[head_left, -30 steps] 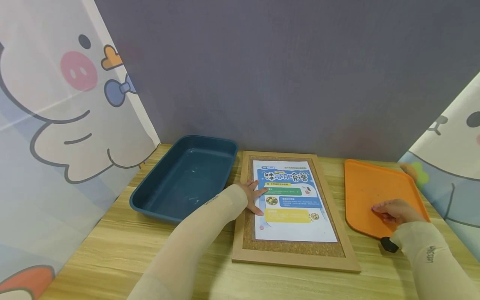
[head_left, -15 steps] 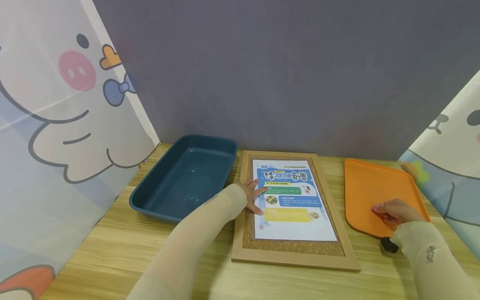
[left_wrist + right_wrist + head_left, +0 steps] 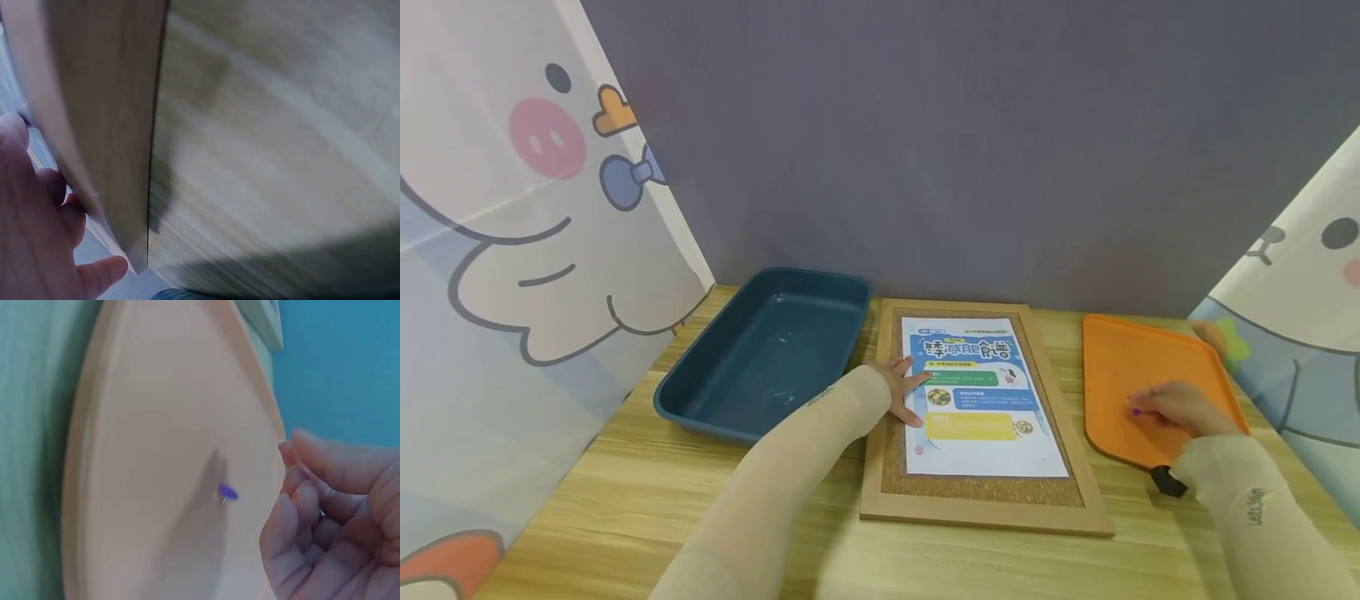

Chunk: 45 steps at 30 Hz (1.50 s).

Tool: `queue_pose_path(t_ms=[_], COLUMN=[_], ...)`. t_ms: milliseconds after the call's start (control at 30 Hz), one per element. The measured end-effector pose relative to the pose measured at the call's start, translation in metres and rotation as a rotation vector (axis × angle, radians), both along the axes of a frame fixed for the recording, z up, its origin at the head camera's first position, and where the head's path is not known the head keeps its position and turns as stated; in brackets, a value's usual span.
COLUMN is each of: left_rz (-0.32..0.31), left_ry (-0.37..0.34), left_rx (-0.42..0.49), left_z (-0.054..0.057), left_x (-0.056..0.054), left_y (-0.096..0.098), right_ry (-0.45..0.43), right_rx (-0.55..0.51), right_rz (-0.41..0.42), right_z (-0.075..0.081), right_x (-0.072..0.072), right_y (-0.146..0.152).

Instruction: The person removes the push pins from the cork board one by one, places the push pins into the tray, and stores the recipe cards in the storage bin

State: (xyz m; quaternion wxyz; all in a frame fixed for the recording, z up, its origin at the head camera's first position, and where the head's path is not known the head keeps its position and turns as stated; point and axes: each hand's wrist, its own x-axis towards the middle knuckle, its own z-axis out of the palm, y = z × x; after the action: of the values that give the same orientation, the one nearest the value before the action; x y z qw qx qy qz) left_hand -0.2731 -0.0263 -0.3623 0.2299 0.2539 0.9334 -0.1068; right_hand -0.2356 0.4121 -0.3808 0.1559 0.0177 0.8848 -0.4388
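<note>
A small purple-headed thumbtack with a thin metal pin (image 3: pixel 228 492) lies on the flat orange tray with a raised rim (image 3: pixel 1116 358), right of centre in the head view. It appears to rest tilted, pin downward, and clear of the fingers in the right-wrist view. The person's right hand (image 3: pixel 1186 407) is over the tray with its fingers curled; thumb and forefinger come together at the tips, with no object visible between them. The left hand (image 3: pixel 897 393), near the middle of the head view, has its fingers spread over the printed white paper sheet with coloured panels (image 3: pixel 992 459), which lies on the wood-framed brown corkboard (image 3: pixel 985 514), and grips nothing.

The tack should be very light and rigid, its smooth head somewhat slippery and apt to roll or skid when nudged. It is best pinched by the edges of the purple head, well away from the sharp pin. The paper should be thin, limp and easily creased or torn; flat fingertips near its margin suit it.
</note>
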Motion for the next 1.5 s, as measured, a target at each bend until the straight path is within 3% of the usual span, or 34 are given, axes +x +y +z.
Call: queue_pose_path(t_ms=[400,833,1000,1133,1233,1367,1500], left_rz=[0.008,-0.006,-0.003,-0.013,-0.015,-0.012,-0.022], left_ry=[-0.01,0.0,0.004,0.016,0.015,0.006,0.015], left_rx=[0.019,0.021,0.004,-0.006,-0.005,0.0,0.004], left_z=[0.001,-0.002,-0.003,-0.015,-0.015,-0.003,-0.002], left_x=[0.001,-0.001,-0.002,-0.011,-0.011,-0.001,-0.001], left_y=[-0.001,0.0,0.0,-0.001,-0.002,-0.002,-0.003], right_ry=[0.122,0.183,0.204,0.221,0.203,0.188,0.19], right_rx=[0.141,0.186,0.175,0.134,0.089,0.088,0.103], right_rz=[0.096,0.187,0.253,0.349,0.424,0.46,0.485], right_z=[0.007,0.012,0.013,0.011,0.008,0.007,0.01], right_x=[0.005,0.01,0.011,0.011,0.012,0.014,0.016], right_y=[-0.046,-0.095,-0.12,-0.139,-0.15,-0.164,-0.179])
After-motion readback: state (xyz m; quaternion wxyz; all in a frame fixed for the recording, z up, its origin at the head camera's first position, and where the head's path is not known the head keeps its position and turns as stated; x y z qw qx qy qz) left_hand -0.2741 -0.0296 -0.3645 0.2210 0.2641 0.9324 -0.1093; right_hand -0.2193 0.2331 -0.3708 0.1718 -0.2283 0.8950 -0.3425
